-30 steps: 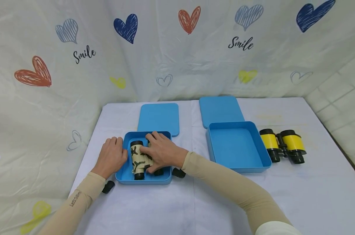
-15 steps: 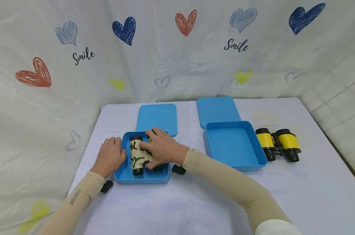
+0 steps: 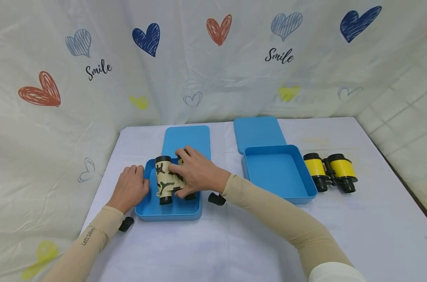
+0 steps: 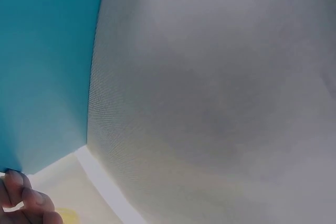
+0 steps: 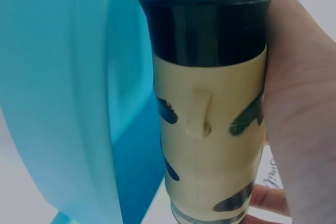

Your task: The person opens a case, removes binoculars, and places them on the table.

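Camouflage-patterned binoculars (image 3: 165,178) with black ends are in my right hand (image 3: 200,172), which grips one barrel and the middle. They stand over the left blue box (image 3: 168,217), tops overlapping its far rim in the head view. Up close in the right wrist view, one beige binocular barrel (image 5: 207,103) is beside the blue box wall (image 5: 73,77); fingers reach behind it. My left hand (image 3: 130,188) holds the box's left edge, its fingers curled there. In the left wrist view those fingers (image 4: 31,198) pinch a corner of the blue wall (image 4: 42,66).
A blue lid (image 3: 186,139) lies behind the left box. To the right, an empty blue box (image 3: 278,172) stands before another lid (image 3: 259,133). Yellow-and-black binoculars (image 3: 329,168) sit beside it. Small black pieces (image 3: 217,199) lie on the white cloth (image 3: 185,250) on both sides of the left box.
My right hand has lifted the camouflage binoculars and shifted them toward the box's far side. My left hand stays at the box edge. The whole head view has drifted slightly.
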A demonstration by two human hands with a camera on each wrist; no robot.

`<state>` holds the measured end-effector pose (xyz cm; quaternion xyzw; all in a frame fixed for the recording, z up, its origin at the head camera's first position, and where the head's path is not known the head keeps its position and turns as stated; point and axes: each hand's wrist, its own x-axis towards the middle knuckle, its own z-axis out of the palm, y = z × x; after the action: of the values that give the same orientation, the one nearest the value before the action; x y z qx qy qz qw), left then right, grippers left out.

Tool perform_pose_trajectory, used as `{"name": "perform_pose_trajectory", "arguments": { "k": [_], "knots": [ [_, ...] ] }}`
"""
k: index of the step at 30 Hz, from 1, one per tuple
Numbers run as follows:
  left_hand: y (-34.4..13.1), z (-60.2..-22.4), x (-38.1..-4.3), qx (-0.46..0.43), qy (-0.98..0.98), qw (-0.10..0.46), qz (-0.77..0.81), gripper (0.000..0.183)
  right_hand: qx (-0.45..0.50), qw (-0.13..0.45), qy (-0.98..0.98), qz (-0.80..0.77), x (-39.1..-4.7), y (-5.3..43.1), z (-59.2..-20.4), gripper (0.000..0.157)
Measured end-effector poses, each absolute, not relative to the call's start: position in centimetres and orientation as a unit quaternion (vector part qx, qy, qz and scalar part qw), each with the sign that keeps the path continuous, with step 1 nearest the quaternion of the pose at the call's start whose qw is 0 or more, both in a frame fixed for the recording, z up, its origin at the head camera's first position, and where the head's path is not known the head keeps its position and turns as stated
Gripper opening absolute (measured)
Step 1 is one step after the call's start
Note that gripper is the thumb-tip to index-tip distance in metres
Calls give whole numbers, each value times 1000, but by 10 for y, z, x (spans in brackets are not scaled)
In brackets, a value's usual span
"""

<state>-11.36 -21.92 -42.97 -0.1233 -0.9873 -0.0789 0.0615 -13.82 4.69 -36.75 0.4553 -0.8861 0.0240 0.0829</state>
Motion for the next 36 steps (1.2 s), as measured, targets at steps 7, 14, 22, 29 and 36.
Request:
{"name": "perform_pose_trajectory", "arguments": {
  "k": [7, 14, 22, 29, 36],
  "knots": [
    [-219, -429, -113, -121, -988, 58, -72, 17, 450, 98, -888, 14, -137, 57, -360, 74],
    [-219, -430, -114, -126, -988, 64, -64, 17, 443, 114, -889, 7, -138, 69, -356, 73],
    [-219, -430, -114, -126, -988, 62, -62, 21, 431, 115, -895, 20, -137, 86, -355, 74],
    [-219, -431, -113, -130, -987, 69, -65, 19, 425, 125, -896, 24, -136, 98, -356, 73],
    [-221, -434, -114, -135, -985, 73, -77, 14, 418, 134, -898, 21, -134, 109, -358, 74]
  ]
}}
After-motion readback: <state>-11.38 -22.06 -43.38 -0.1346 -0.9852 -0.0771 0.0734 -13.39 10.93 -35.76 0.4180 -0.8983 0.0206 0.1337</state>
